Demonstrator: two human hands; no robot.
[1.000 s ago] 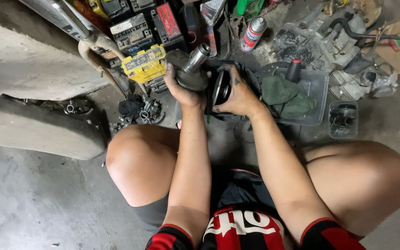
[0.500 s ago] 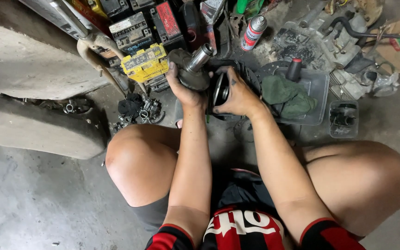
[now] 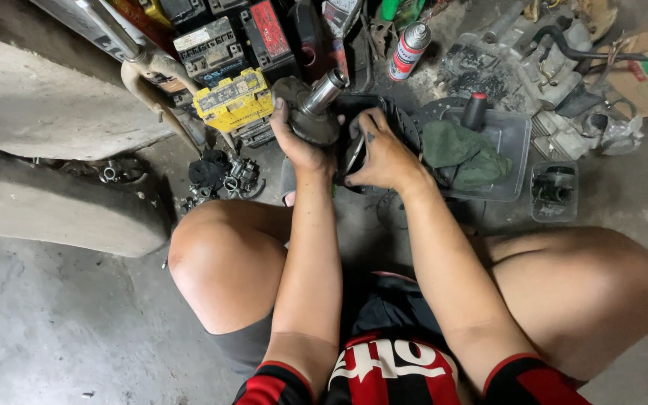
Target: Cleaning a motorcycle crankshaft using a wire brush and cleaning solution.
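I sit on a concrete floor with knees spread. My left hand (image 3: 296,142) grips a grey metal engine part (image 3: 310,111), a round disc with a shiny shaft pointing up and to the right. My right hand (image 3: 379,154) is just beside it, fingers curled around a dark round part with a bright rim (image 3: 354,154). The two parts are held close together above the floor; whether they touch is hidden by my fingers.
A yellow battery (image 3: 234,97) and darker batteries (image 3: 208,45) lie beyond my left hand. A grey plastic tray (image 3: 515,139) holds a green rag (image 3: 463,154). A spray can (image 3: 408,49), engine castings (image 3: 523,64) and small loose parts (image 3: 226,176) litter the floor. A concrete block (image 3: 46,202) lies left.
Both hands stay on their parts. The shafted part has tilted slightly and the right hand has shifted a little against the dark round part.
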